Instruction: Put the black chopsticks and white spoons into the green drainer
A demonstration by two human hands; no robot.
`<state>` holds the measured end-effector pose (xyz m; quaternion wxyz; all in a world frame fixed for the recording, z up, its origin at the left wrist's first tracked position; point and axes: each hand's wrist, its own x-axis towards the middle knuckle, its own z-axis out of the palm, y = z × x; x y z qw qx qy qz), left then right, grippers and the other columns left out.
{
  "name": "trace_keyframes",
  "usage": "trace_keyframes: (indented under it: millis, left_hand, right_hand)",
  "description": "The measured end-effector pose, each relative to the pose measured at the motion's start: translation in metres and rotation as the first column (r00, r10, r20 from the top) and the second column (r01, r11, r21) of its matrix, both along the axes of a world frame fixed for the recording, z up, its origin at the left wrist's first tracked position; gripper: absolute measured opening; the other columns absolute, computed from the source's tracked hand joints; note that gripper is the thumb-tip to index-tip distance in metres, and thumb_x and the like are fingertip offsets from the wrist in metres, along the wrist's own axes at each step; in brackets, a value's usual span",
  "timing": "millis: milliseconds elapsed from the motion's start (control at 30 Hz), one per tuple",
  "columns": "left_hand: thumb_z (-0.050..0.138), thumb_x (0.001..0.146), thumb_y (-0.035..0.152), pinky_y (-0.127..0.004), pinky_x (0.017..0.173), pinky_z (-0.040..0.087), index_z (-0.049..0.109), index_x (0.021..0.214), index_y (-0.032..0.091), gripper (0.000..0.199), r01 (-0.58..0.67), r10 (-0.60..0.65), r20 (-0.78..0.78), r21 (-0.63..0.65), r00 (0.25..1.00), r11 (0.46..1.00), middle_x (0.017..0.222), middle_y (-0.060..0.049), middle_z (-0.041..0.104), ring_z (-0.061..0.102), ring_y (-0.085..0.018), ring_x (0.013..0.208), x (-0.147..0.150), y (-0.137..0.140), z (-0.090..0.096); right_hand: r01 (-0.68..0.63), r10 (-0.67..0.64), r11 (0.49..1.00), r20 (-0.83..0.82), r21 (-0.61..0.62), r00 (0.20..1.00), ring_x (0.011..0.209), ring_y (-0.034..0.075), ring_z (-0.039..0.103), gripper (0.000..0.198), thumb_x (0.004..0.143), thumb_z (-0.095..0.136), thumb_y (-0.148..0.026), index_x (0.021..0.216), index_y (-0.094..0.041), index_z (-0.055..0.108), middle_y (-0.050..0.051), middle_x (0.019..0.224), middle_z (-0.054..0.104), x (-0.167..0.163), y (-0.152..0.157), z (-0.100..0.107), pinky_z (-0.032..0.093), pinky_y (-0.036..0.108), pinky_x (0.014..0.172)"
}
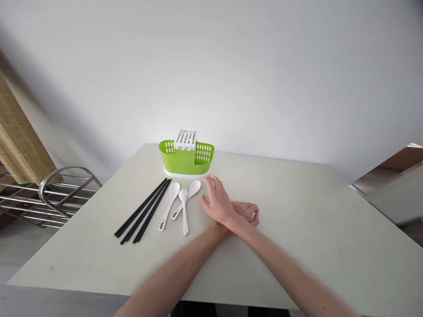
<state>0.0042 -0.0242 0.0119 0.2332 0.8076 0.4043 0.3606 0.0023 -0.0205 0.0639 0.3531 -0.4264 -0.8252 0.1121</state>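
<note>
My forearms cross at the wrists over the table. My right hand (216, 200) lies on top with its fingers spread, holding nothing, just right of the white spoons. Beneath its wrist, my left hand (246, 212) rests on the table with fingers loosely curled and nothing seen in them; part of it is hidden. Nearest to my right hand are a white spoon (194, 188), a second white spoon (184, 211) lying across its handle, and a third white spoon (170, 206) beside them. Several black chopsticks (145, 211) lie further left. Behind stands a green cutlery basket (185, 163) with a white slotted rack (186, 138).
The pale table (297, 198) meets a plain white wall (264, 79) at the back. Left of it stands a metal rack (66, 193) below a rolled bamboo mat (23, 132). A reflective panel (396, 193) is beyond the right edge.
</note>
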Motion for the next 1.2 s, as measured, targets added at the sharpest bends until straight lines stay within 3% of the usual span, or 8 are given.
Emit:
trace_keyframes:
  millis: [167, 333, 533, 767, 867, 1000, 1200]
  left_hand:
    - [0.054, 0.089, 0.02, -0.029, 0.057, 0.035, 0.067, 0.088, 0.024, 0.013, 0.105, -0.085, -0.158, 0.127, 0.984, 0.986, 0.066, 0.0, 0.065, 0.055, -0.017, 0.057, -0.006, -0.009, 0.01]
    - [0.051, 0.093, 0.019, -0.03, 0.056, 0.032, 0.068, 0.095, 0.023, 0.018, 0.183, -0.115, -0.3, 0.209, 0.947, 0.961, 0.071, -0.002, 0.072, 0.058, -0.018, 0.06, -0.011, -0.013, 0.018]
    - [0.052, 0.094, 0.02, -0.029, 0.058, 0.035, 0.068, 0.094, 0.023, 0.017, 0.232, -0.155, -0.338, 0.202, 0.928, 0.952, 0.074, -0.004, 0.073, 0.061, -0.019, 0.061, -0.012, -0.014, 0.017]
    - [0.053, 0.09, 0.016, -0.031, 0.051, 0.028, 0.06, 0.077, 0.024, 0.017, 0.367, -0.236, -0.386, 0.313, 0.892, 0.876, 0.063, -0.001, 0.066, 0.05, -0.015, 0.05, -0.004, -0.023, 0.003]
    - [0.052, 0.091, 0.017, -0.03, 0.049, 0.025, 0.058, 0.076, 0.023, 0.017, 0.391, -0.218, -0.453, 0.332, 0.864, 0.859, 0.063, 0.0, 0.066, 0.049, -0.013, 0.049, -0.004, -0.024, 0.003]
    - [0.051, 0.092, 0.017, -0.029, 0.048, 0.023, 0.061, 0.081, 0.021, 0.015, 0.415, -0.207, -0.498, 0.354, 0.842, 0.838, 0.064, 0.002, 0.066, 0.049, -0.013, 0.049, -0.003, -0.025, 0.007]
    - [0.058, 0.092, 0.019, -0.03, 0.048, 0.026, 0.062, 0.083, 0.022, 0.01, 0.458, -0.242, -0.514, 0.35, 0.823, 0.817, 0.064, 0.004, 0.065, 0.052, -0.012, 0.052, 0.0, -0.025, -0.001]
  right_hand:
    - [-0.121, 0.131, 0.99, 0.166, -0.068, 0.977, 0.156, 0.041, 0.029, 0.058, 0.103, 0.056, -0.039, 0.156, -0.017, 0.047, 0.023, 0.165, 0.031, -0.03, -0.026, 0.002, 0.038, 0.061, 0.122]
    - [-0.207, 0.229, 0.972, 0.261, -0.111, 0.938, 0.16, 0.048, 0.012, 0.059, 0.106, 0.05, -0.054, 0.16, -0.031, 0.044, 0.014, 0.175, 0.017, -0.056, -0.047, 0.001, 0.031, 0.075, 0.119]
    - [-0.182, 0.222, 0.969, 0.271, -0.166, 0.937, 0.16, 0.048, 0.015, 0.054, 0.108, 0.044, -0.055, 0.157, -0.034, 0.049, 0.012, 0.177, 0.016, -0.064, -0.043, -0.011, 0.029, 0.078, 0.117]
    - [-0.153, 0.176, 0.984, 0.308, -0.096, 0.935, 0.159, 0.047, 0.021, 0.06, 0.108, 0.045, -0.05, 0.162, -0.025, 0.044, 0.016, 0.176, 0.017, -0.055, -0.032, -0.022, 0.031, 0.067, 0.123]
    - [-0.155, 0.18, 0.983, 0.327, -0.101, 0.927, 0.159, 0.047, 0.02, 0.059, 0.109, 0.043, -0.05, 0.165, -0.033, 0.038, 0.012, 0.177, 0.014, -0.054, -0.031, -0.021, 0.03, 0.068, 0.123]
    - [-0.18, 0.212, 0.976, 0.348, -0.122, 0.913, 0.159, 0.048, 0.018, 0.052, 0.11, 0.04, -0.05, 0.16, -0.039, 0.045, 0.007, 0.178, 0.009, -0.053, -0.032, -0.018, 0.027, 0.07, 0.123]
    - [-0.207, 0.229, 0.973, 0.35, -0.099, 0.908, 0.158, 0.048, 0.022, 0.053, 0.109, 0.041, -0.055, 0.155, -0.031, 0.053, 0.011, 0.177, 0.015, -0.046, -0.025, -0.017, 0.029, 0.068, 0.124]
